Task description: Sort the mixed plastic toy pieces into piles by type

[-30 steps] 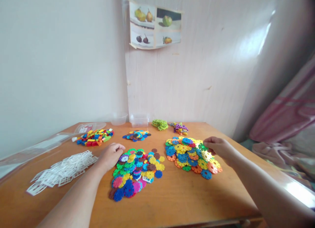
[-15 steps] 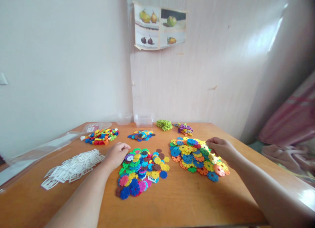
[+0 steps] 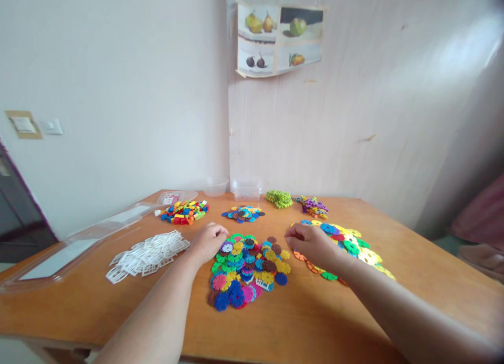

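Observation:
My left hand (image 3: 210, 242) is closed, its fingers curled at the upper left edge of a pile of small notched plastic discs (image 3: 236, 267) in many colours. Whatever it may hold is hidden. My right hand (image 3: 315, 244) has its fingers bent together, over the left part of a pile of larger flower-shaped discs (image 3: 366, 255) in yellow, blue, green and orange. Its fingertips point toward the small discs, and I cannot make out anything between them. A white lattice piece (image 3: 263, 284) lies among the small discs.
White lattice pieces (image 3: 149, 254) lie left of my left hand. Farther back are colourful building blocks (image 3: 185, 212), a small disc heap (image 3: 243, 213), green pieces (image 3: 279, 199), purple and yellow pieces (image 3: 314, 206) and clear plastic containers (image 3: 247, 190). Clear lids (image 3: 63, 259) line the table's left edge.
My view has turned left, so the table appears shifted right. My right hand has moved left from the far side of the large-disc pile toward the small discs. My left hand stays by the small discs.

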Demonstrator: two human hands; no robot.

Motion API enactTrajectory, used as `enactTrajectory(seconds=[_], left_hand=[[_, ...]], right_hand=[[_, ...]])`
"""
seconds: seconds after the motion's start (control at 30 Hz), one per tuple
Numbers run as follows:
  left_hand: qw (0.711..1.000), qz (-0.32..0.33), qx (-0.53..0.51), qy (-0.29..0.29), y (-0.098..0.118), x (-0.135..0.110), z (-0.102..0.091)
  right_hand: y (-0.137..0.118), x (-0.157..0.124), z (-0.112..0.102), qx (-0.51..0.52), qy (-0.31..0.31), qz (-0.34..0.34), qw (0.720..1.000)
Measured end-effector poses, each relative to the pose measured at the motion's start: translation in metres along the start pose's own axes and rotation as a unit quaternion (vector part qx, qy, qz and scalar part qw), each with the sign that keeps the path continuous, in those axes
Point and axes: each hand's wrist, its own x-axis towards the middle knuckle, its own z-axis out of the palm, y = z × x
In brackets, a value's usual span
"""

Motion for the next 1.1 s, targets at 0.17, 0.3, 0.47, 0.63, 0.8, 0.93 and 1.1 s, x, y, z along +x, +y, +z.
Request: enactTrajectory(seconds=[0.17, 0.3, 0.47, 0.63, 0.8, 0.93, 1.1], left_hand=[[1.000, -0.005, 0.003, -0.006, -0.002, 0.001, 0.002], [1.000, -0.011, 0.003, 0.003, -0.006, 0.001, 0.005], [1.000, -0.001, 0.006, 0.012, -0.004, 0.001, 0.004], [1.000, -0.005, 0.013, 0.012, 0.002, -0.001, 0.002], [1.000, -0.009, 0.018, 0.011, 0.004, -0.003, 0.001], [1.000, -0.006, 0.026, 0.012, 0.005, -0.003, 0.001], [0.999, -0.015, 0.028, 0.010, 0.009, -0.004, 0.000]], right_hand=[[-0.023, 0.019, 0.029, -0.057, -0.043, -0.074, 0.995], [-0.033, 0.038, 0.045, -0.123, -0.076, -0.103, 0.984], [-0.043, 0.053, 0.056, -0.168, -0.100, -0.105, 0.975], [-0.042, 0.061, 0.061, -0.164, -0.132, -0.097, 0.973], [-0.036, 0.068, 0.061, -0.164, -0.132, -0.110, 0.971], [-0.031, 0.078, 0.066, -0.102, -0.069, -0.065, 0.990], [-0.023, 0.106, 0.074, 0.040, -0.014, 0.060, 0.997]])
